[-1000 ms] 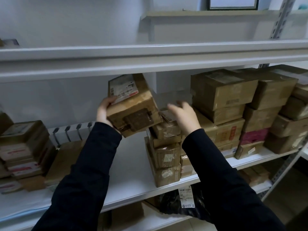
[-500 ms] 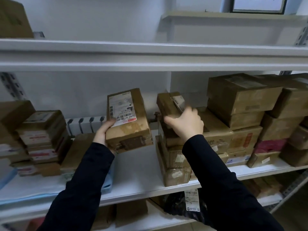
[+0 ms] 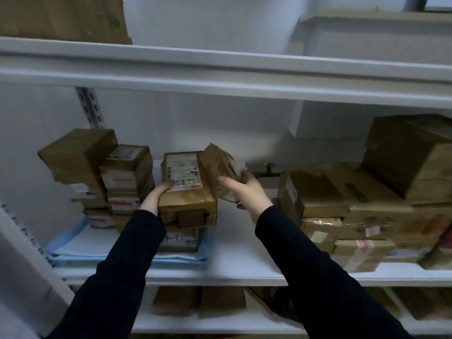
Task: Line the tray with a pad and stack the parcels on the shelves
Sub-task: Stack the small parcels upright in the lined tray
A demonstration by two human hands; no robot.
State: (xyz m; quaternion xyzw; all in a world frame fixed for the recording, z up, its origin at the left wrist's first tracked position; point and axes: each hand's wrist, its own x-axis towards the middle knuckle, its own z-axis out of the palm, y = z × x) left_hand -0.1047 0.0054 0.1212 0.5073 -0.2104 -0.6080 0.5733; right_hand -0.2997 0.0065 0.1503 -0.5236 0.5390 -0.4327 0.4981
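Note:
My left hand [image 3: 156, 196] grips a brown labelled parcel [image 3: 187, 189] by its left side, holding it just above another flat parcel [image 3: 179, 242] that lies on the blue pad [image 3: 73, 243]. My right hand [image 3: 244, 189] holds a smaller brown parcel [image 3: 220, 167], tilted, right beside the labelled one. The pad lies on the left part of the white middle shelf [image 3: 239, 263]. Stacks of small parcels [image 3: 122, 177] stand on the pad at the back left.
A big pile of brown parcels [image 3: 367, 204] fills the right of the middle shelf. The upper shelf [image 3: 220, 69] overhangs close above, with a cardboard box [image 3: 63, 18] on its left. More parcels [image 3: 198, 300] sit on the lower shelf. A perforated upright [image 3: 90, 106] stands at the back left.
My right hand has taken a small parcel off the right pile and carried it left. My left hand has lowered its labelled parcel over the pad. The view has swung left.

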